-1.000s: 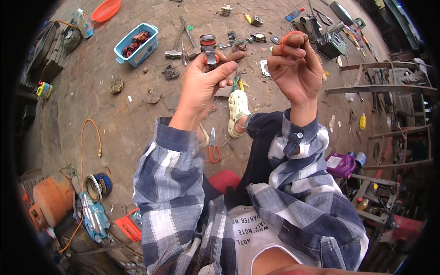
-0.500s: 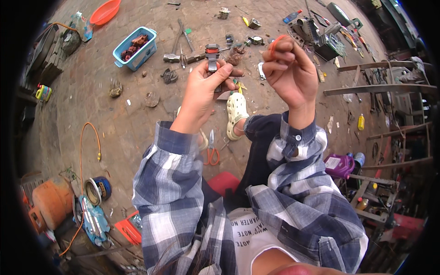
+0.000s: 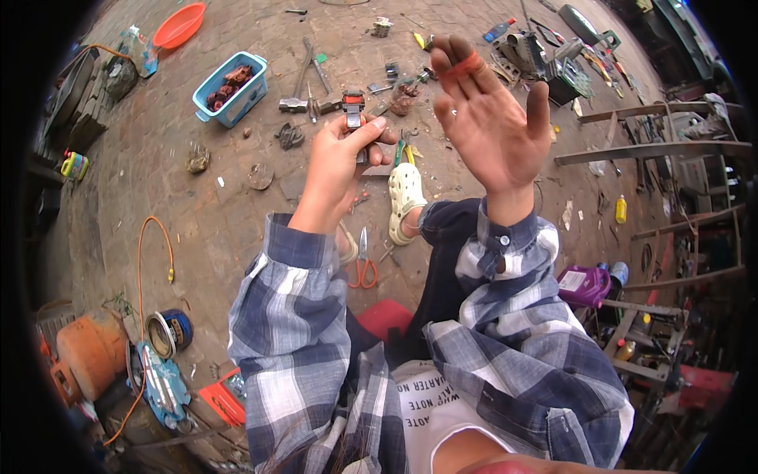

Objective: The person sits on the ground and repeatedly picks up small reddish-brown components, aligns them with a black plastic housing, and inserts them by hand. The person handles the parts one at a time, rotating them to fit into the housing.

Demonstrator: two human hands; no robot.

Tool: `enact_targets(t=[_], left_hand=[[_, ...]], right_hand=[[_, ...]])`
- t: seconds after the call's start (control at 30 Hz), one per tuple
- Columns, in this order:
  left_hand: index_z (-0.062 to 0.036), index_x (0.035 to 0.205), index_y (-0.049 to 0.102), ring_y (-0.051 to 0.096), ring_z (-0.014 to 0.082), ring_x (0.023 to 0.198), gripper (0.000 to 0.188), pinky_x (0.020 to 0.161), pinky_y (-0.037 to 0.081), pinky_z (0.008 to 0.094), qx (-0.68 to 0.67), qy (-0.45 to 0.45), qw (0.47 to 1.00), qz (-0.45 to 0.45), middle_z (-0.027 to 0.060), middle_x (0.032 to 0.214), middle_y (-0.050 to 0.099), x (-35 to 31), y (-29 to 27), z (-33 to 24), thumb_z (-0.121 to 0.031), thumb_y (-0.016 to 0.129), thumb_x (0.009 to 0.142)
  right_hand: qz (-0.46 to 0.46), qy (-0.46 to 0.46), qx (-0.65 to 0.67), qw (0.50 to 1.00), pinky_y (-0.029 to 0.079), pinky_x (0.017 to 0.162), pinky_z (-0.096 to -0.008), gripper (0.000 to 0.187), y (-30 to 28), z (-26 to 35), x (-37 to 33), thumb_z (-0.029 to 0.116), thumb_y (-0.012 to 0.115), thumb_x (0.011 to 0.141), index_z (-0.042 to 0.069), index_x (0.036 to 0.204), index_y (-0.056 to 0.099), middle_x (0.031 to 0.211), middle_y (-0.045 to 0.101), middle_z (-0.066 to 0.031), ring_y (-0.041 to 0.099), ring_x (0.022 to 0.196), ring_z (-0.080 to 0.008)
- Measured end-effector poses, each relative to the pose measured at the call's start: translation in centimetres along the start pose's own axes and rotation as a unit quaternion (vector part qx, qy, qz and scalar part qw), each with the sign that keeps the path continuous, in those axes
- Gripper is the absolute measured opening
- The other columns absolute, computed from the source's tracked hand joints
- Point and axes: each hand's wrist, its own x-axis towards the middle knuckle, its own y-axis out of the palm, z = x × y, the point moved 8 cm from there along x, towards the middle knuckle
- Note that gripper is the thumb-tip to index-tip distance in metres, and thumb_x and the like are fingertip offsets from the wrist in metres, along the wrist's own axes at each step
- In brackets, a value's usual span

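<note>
My left hand (image 3: 335, 162) is closed round a small dark metal part (image 3: 353, 121) with an orange-red band near its top end. The thumb presses on its side, and the fingers hide its lower portion. My right hand (image 3: 499, 142) is raised to the right with its palm showing and its fingers stretched out. Across those fingers lies a thin orange-red band (image 3: 467, 63), seemingly looped round them. Below the hands are a cream clog (image 3: 406, 189) on my foot and orange-handled scissors (image 3: 364, 272) lying on the bricks.
A blue basket (image 3: 257, 93) with reddish-brown pieces stands ahead to the left, near a hammer (image 3: 293, 105). An orange basin (image 3: 180, 25) lies farther off. At left are an orange gas cylinder (image 3: 91, 353) and hose; metal racks (image 3: 655, 154) line the right side.
My right hand has opened from curled, pinched fingers to a spread palm, with the orange-red band now across its fingers. My left hand has shifted slightly left and down, still holding the metal part.
</note>
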Motion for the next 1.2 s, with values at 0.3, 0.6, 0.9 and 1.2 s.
enact_targets(t=[0.3,0.6,0.9,1.2], left_hand=[[-0.0024,0.087,0.058,0.049,0.0073,0.049,0.011,0.045,0.037,0.0202,-0.010,0.054,0.998,0.015,0.0102,0.077,0.065,-0.5,-0.2,-1.7,-0.011,0.064,0.085],[-0.0011,0.089,0.059,0.048,0.0075,0.047,0.011,0.044,0.035,0.0201,-0.018,0.079,0.996,0.029,0.0098,0.075,0.065,-0.8,-0.8,-2.9,-0.010,0.064,0.085],[-0.0016,0.087,0.060,0.048,0.0075,0.048,0.011,0.045,0.035,0.0196,0.020,0.082,0.993,0.080,0.0084,0.075,0.065,-1.2,1.1,-3.1,-0.012,0.064,0.087],[-0.0042,0.092,0.059,0.049,0.0062,0.050,0.013,0.045,0.034,0.0189,0.026,0.083,0.991,0.100,0.0074,0.077,0.066,-0.7,0.9,-2.4,-0.015,0.065,0.087]], right_hand=[[0.004,-0.091,-0.892,0.442,0.029,0.105,-0.0432,0.023,-1.0,0.1,-0.3,0.022,0.069,0.079,0.006,0.093,0.060,0.088,0.063,-0.0090,0.060,0.086,-0.0246],[0.084,0.073,-0.321,0.941,0.033,0.102,-0.0410,0.015,-0.5,-2.7,-0.6,0.016,0.057,0.087,0.004,0.080,0.051,0.085,0.059,-0.0048,0.053,0.080,-0.0155],[0.079,-0.030,-0.847,0.525,0.036,0.102,-0.0363,0.022,-1.0,-2.6,-0.1,0.016,0.067,0.081,0.001,0.096,0.061,0.090,0.067,-0.0063,0.063,0.089,-0.0205],[-0.033,0.023,-0.219,0.975,0.041,0.098,-0.0331,0.031,-2.0,-2.8,0.4,0.011,0.050,0.094,-0.001,0.122,0.053,0.123,0.057,-0.0145,0.052,0.118,-0.0223]])
